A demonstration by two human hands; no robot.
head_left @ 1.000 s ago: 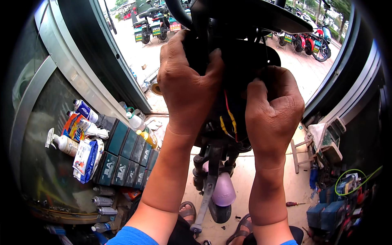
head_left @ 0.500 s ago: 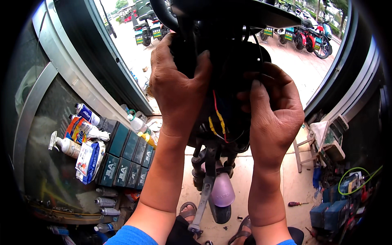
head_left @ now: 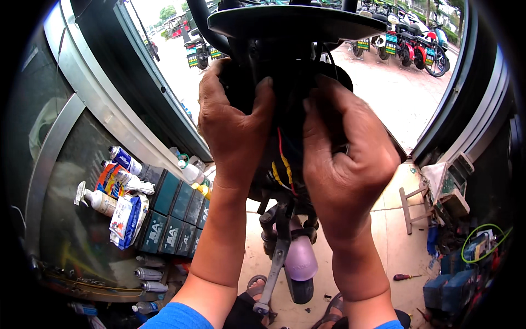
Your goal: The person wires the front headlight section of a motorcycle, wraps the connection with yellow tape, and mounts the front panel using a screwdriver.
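Note:
In front of me is the dark front end of a two-wheeler, with a black panel (head_left: 296, 23) across its top. My left hand (head_left: 233, 123) is closed round the left side of a black housing (head_left: 287, 101), thumb on the near side and fingers behind. Toward the middle of that housing reaches my right hand (head_left: 353, 156), its thumb and forefinger brought together; deep shadow hides what they pinch. Between the hands hang a red wire (head_left: 280, 143) and yellow-sleeved wires (head_left: 286, 170). Lower down are a purple mudguard (head_left: 301, 263) and the front wheel (head_left: 302, 292).
Stacked dark boxes (head_left: 165, 233) stand at left, with a spray bottle (head_left: 101, 202) and packets on top. Spray cans (head_left: 149, 274) lie below. At right are a wooden stool (head_left: 413, 205), dark blocks (head_left: 446, 290) and a screwdriver (head_left: 404, 277) on the floor. Parked two-wheelers (head_left: 405, 46) line the outside.
My right hand has moved left and inward to the housing's middle, its fingers coming together. My left hand keeps its hold. The view has shifted slightly, showing more of the top panel.

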